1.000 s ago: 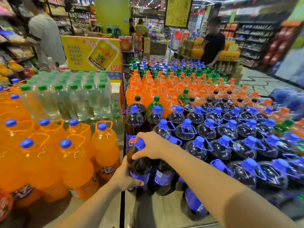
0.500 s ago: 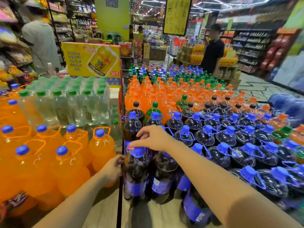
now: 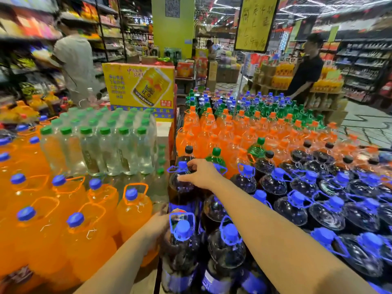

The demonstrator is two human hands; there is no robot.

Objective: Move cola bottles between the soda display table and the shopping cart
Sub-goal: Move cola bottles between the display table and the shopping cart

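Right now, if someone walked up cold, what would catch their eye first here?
Probably the mass of big dark cola bottles with blue caps and handles filling the right side, where the right hand touches one bottle's shoulder. On the left stand large bright orange soda jugs. Behind them rises a yellow cardboard sign picturing a gold can.

Shop floor stock and fixtures, non-cola.
Large orange soda jugs (image 3: 131, 209) front left; shrink-wrapped clear water bottles (image 3: 110, 149) behind them; yellow canned-drink poster (image 3: 140, 85) beyond; small orange soda bottles (image 3: 229, 132) and green bottles (image 3: 282, 111) further back; two bystanders near stocked shelves (image 3: 360, 66); hanging yellow sign (image 3: 254, 22).
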